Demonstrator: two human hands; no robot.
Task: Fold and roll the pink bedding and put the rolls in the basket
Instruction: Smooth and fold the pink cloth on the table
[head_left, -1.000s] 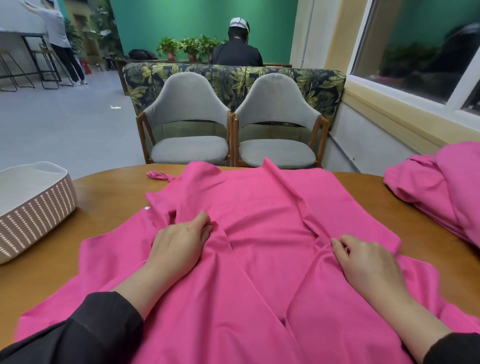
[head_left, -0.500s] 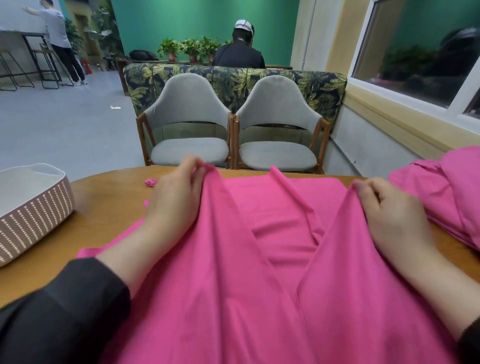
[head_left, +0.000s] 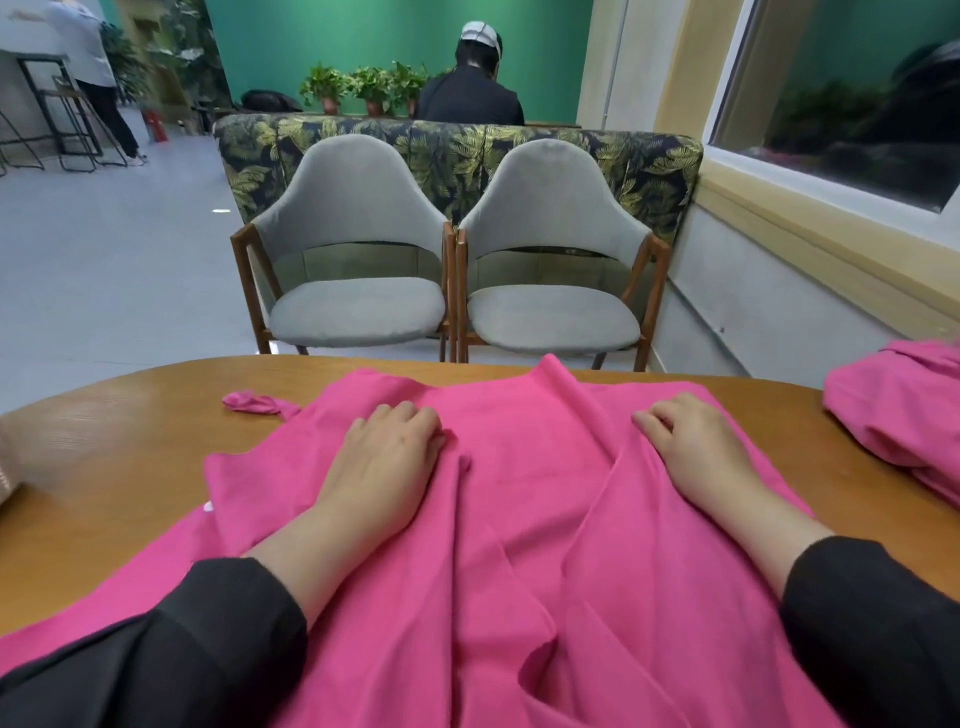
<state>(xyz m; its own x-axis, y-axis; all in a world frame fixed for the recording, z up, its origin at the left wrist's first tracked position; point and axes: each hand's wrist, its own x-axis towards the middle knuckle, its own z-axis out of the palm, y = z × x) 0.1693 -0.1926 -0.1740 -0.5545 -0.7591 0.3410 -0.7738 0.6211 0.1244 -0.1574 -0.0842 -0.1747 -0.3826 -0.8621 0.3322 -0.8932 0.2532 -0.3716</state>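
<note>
I see the fold has just landed: the near part of the bright pink cotton bedding sheet (head_left: 519, 519) now lies doubled over toward the far edge of the round wooden table (head_left: 104, 467), where half a second ago both hands held it lifted in the air. That means one fold is laid, by my reading, and it now wants smoothing before the next fold or any rolling.

My left hand (head_left: 387, 457) rests palm down on the cloth with its fingers curled at the tips against the fabric; I cannot tell whether it still pinches an edge or merely presses. My right hand (head_left: 691, 447) lies the same way, knuckles bent, fingertips tucked onto the cloth, and its grip is just as unclear. Both black sleeves (head_left: 156, 649) lie over the near part of the sheet.

Compared with a second ago, the hands sit farther from me, the sheet's far edge has bunched into a ridge between them, and deep creases run down the middle toward my body. The woven white basket (head_left: 8, 478) has slid almost out of view at the left edge as the head tilted; only a blurred sliver shows. A second heap of pink bedding (head_left: 893, 415) waits at the right, well apart from the sheet in hand. A small pink scrap (head_left: 252, 402) lies on the wood near the sheet's left corner.
</note>
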